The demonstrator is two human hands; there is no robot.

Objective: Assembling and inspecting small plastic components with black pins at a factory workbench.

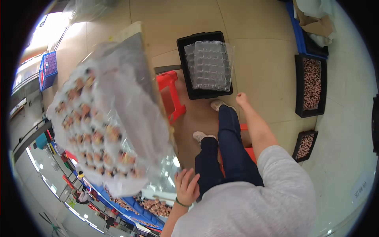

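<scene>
My left hand [186,186], with a green band on its wrist, is by the edge of the table at my left, its fingers stretched out and holding nothing. My right hand [241,99] is closed in a fist above the floor beside a black crate; nothing shows in it. Two or more clear plastic trays [210,65] with rows of pockets lie stacked in the black crate [205,95]. On the table sits a whitish, blurred tray [98,130] with rows of small brownish pieces, partly covered by translucent plastic film [132,98].
A red plastic stool [172,94] stands between the table and the crate. Along the right wall are black bins [312,85] of small brown pieces and a blue crate [299,31]. Blue bins [148,211] of brown pieces stand at the lower left. Several people are further off.
</scene>
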